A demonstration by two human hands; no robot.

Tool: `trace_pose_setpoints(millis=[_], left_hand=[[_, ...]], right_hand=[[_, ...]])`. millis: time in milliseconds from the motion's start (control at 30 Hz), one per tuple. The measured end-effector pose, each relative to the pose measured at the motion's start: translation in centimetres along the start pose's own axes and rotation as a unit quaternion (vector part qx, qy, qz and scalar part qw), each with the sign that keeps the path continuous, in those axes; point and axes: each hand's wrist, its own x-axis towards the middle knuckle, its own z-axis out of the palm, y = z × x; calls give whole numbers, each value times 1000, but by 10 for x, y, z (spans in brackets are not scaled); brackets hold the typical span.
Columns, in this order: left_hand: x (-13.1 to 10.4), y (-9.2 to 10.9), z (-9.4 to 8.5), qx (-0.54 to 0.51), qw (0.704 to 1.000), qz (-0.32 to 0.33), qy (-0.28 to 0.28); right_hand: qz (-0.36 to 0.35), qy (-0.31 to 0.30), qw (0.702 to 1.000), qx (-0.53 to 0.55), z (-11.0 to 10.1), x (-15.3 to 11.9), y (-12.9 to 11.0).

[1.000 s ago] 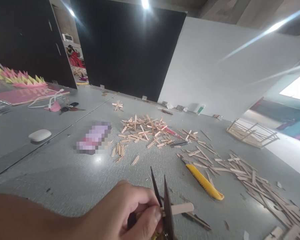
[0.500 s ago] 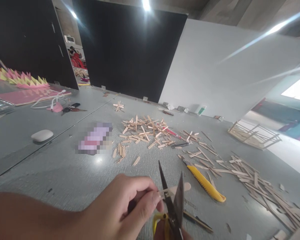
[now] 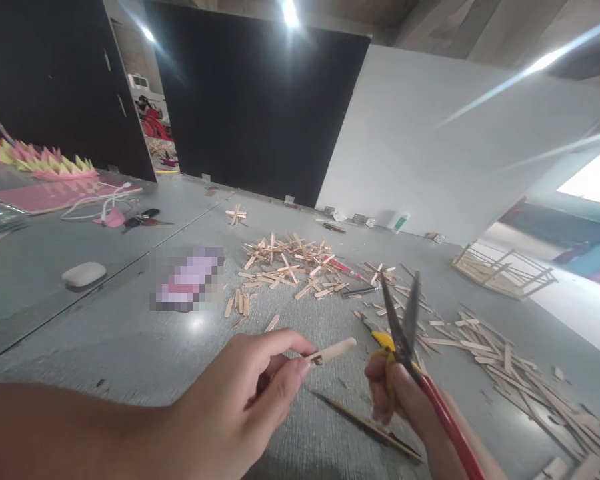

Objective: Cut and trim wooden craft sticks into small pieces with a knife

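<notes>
L hand [image 3: 247, 400]: thumb + index fingers pinching one end of a short, pale, flat wooden stick w/ rounded tip [image 3: 336, 350]. Stick is up off the grey worktop [image 3: 180, 353], held end btwn thumb pad + index, free end pointing out to the R, slightly up. Dark spot on it right by the pinch; can't tell if notch or shadow.

Handling (est.): v. light, stiff, dry, prob. not slippery, but thin, so could split along the grain or snap if bent. Best hold = flat faces nr one end, light pinch, rounded end left free.

R hand [image 3: 410, 397]: fingers curled round the yellow loop of dark-bladed scissors w/ a red handle [image 3: 401, 327]. Blades spread, tips up + away, well clear of stick; stick's free end lies btwn L fingers + scissors, touching neither blade.

Nearby: thin dark-tipped tool w/ brownish shaft [image 3: 367, 421] on worktop below both hands; yellow plastic cutter [image 3: 381, 339] partly hidden behind scissors; pile of small wooden pieces [image 3: 285, 267] beyond L hand; heap of longer wooden strips [image 3: 530, 393] off to R.
</notes>
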Motion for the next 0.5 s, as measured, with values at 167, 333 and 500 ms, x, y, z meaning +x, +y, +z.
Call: trace_pose_setpoints(millis=[167,333,500], left_hand=[[6,-10,-2,-15,999,-26,-32],[17,-19,-1,100,992,1,-82],[22,-33,2,270,945,112,-149]], right_hand=[[58,-34,950,-305,-23,36,1],[91,-1,880,-466,-46,74,37],[109,25,853,-509,-81,96,73]])
